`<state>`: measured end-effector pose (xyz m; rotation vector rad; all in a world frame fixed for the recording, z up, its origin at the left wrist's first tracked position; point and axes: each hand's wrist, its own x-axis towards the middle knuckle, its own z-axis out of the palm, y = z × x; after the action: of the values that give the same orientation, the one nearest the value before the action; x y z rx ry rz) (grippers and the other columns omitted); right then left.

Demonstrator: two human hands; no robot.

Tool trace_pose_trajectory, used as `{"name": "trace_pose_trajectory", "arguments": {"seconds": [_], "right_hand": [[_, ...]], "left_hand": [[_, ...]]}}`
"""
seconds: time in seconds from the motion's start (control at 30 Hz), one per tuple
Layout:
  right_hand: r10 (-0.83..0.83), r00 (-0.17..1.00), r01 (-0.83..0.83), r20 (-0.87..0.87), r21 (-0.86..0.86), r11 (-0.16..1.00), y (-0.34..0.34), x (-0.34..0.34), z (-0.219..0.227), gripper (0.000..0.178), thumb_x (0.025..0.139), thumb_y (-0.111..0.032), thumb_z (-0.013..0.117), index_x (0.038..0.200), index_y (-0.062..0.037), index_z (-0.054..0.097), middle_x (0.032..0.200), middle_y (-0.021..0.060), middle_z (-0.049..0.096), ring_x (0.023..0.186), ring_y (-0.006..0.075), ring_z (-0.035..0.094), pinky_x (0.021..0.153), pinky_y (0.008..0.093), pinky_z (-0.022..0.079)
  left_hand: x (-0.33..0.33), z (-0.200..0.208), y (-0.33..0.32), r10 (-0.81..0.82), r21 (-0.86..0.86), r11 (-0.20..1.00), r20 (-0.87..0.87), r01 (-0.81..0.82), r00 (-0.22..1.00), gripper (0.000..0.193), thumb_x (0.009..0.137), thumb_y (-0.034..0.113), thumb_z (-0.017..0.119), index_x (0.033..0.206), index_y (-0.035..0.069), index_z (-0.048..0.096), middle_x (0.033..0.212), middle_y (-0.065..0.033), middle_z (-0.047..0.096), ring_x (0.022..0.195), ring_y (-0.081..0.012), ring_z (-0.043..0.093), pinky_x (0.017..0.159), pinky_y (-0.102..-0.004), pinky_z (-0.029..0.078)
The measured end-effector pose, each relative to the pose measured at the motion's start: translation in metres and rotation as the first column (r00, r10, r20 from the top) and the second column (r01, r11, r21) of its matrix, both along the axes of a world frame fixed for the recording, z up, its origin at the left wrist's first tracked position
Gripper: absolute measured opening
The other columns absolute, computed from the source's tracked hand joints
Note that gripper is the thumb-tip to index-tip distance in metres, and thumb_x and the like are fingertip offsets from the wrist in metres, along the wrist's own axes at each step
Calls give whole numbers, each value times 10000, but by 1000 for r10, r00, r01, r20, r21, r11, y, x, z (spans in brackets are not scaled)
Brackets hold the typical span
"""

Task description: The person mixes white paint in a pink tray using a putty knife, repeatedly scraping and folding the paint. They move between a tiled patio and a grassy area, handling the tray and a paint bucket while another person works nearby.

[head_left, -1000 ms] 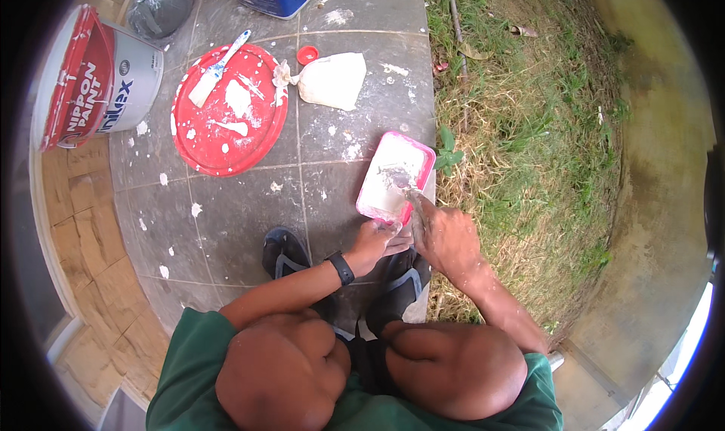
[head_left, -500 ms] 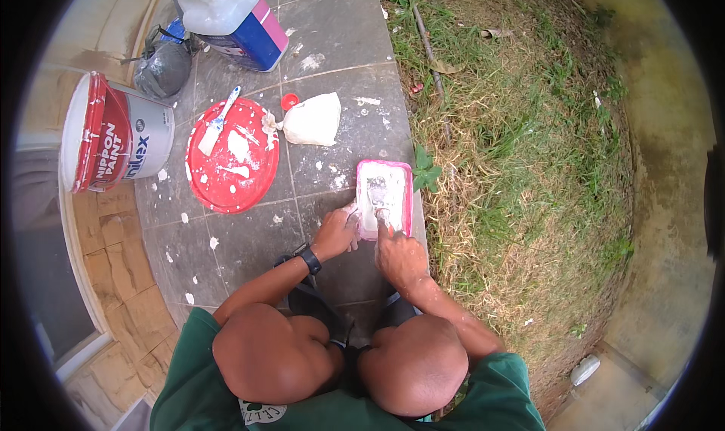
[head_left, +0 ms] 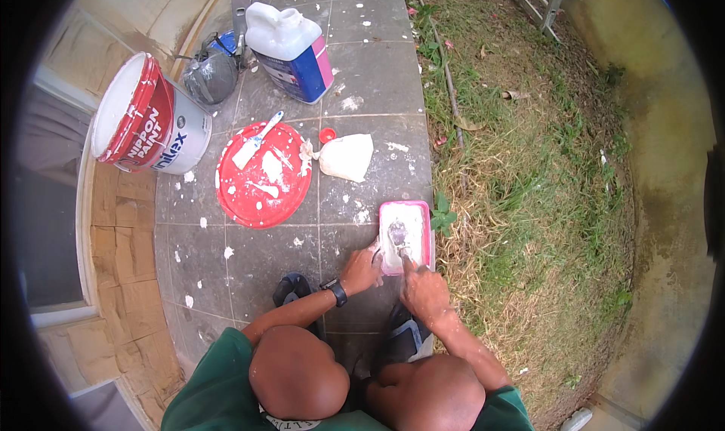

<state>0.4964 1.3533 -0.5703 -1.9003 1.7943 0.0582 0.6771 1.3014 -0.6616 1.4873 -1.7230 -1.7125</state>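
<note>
A pink-rimmed rectangular tub (head_left: 427, 238) with white paste (head_left: 387, 223) in it stands on the paving in front of me. My left hand (head_left: 364, 269) grips its near left side, thumb by the rim. Over the near edge, my right hand (head_left: 424, 287) closes round the handle of a spoon-like tool (head_left: 397, 232). Its greyish, paste-smeared head dips into the paste; the fingers hide most of the handle. Both hands carry white smears.
Left of the tub lie a paint-splashed red lid (head_left: 287, 197) with a paintbrush (head_left: 257, 140) on it, a tied white bag (head_left: 347, 158) and a red cap (head_left: 327, 135). Farther back stand a paint bucket (head_left: 172, 129) and a jerrycan (head_left: 291, 53). Grass (head_left: 521, 227) borders the paving's right edge.
The whole view has shifted, so the scene sits lower and farther right. My left hand still grips the tub. The tool's greyish head stays in the paste, with my right hand round its handle.
</note>
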Motion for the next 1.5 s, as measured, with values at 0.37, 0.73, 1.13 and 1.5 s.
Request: {"name": "trace_pose_trajectory", "arguments": {"seconds": [0.37, 0.73, 1.13, 1.5], "right_hand": [[-89, 989, 85, -116, -34, 996, 7, 18, -14, 574, 950, -268, 576, 1510, -154, 519, 840, 251, 720, 720, 437, 731, 644, 559, 595], [-175, 975, 184, -138, 57, 981, 10, 14, 3, 585, 915, -241, 624, 1488, -176, 531, 855, 219, 707, 741, 433, 713, 678, 541, 589], [-170, 980, 159, -101, -108, 981, -3, 0, 3, 565, 914, -238, 644, 1472, -193, 570, 800, 199, 706, 664, 407, 708, 611, 534, 578], [-145, 989, 132, -33, -249, 959, -7, -10, 8, 544, 952, -263, 628, 1490, -217, 555, 779, 192, 691, 676, 396, 705, 616, 516, 576]], "left_hand": [[0, -13, 0, -114, 43, 993, -9, 114, 993, 340, 1096, 131, 413, 1372, -55, 485, 774, -174, 738, 635, -262, 752, 591, -398, 624], [-7, -46, 20, 140, 254, 966, -351, -49, 926, 367, 1126, 123, 350, 1446, -52, 388, 925, -246, 695, 740, -347, 767, 613, -412, 662], [-25, -72, 30, 235, 268, 953, -359, -141, 903, 527, 944, -124, 402, 1468, -70, 381, 1044, -244, 706, 889, -380, 773, 727, -472, 684], [-14, -42, 14, 332, 504, 862, -483, -53, 811, 629, 1110, 55, 411, 1639, 83, 73, 1249, -269, 615, 964, -364, 753, 814, -474, 677]]}}
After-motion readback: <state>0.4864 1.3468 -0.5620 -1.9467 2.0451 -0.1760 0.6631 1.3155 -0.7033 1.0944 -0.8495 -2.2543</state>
